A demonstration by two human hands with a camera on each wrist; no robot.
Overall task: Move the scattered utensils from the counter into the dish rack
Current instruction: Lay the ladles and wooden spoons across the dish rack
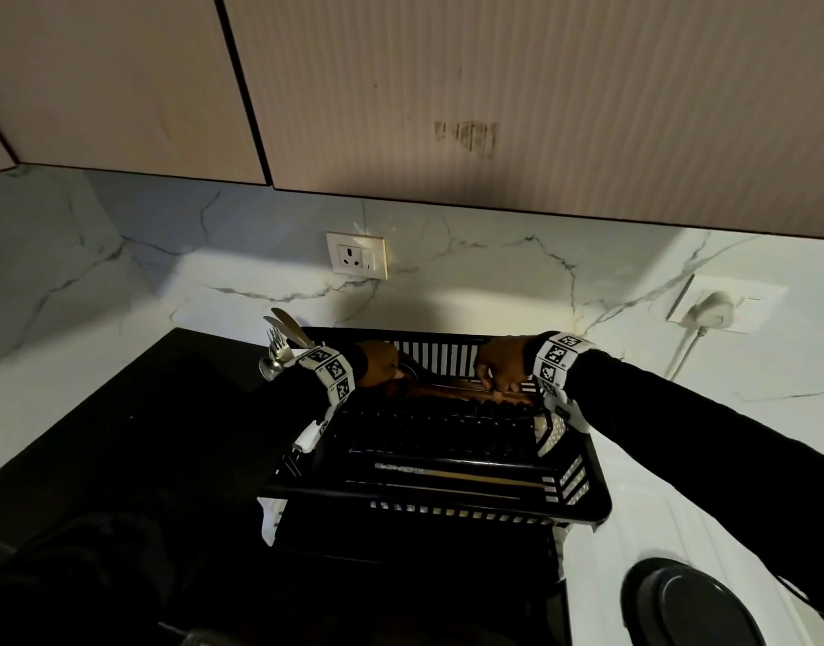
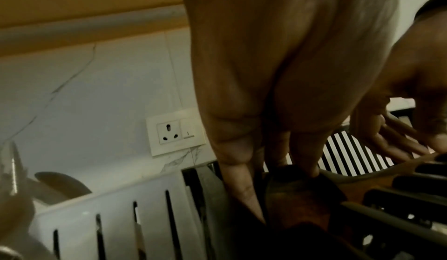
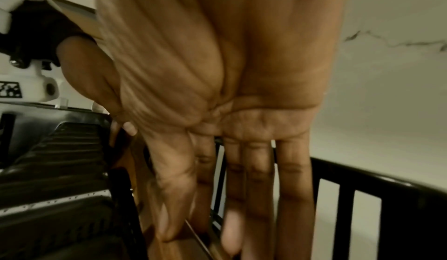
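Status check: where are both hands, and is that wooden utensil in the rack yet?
Both hands at rack's back row. Left hand grips the wooden utensil; right hand open, fingers on it. Dish rack unobstructed.

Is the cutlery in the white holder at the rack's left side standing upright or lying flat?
Upright, slightly leaning. In the head view the knives and fork rise out of the white holder, tips above its rim.

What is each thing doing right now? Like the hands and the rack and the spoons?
Left hand: grip closed on one end of a brown wooden utensil, down in the rack.
Right hand: fingers straight, reaching down at the utensil's other end.
Brown wooden utensil: lying flat along the rack's back row.
Black plastic dish rack: standing on the counter.
Silver metal cutlery: standing upright in the white slotted holder.
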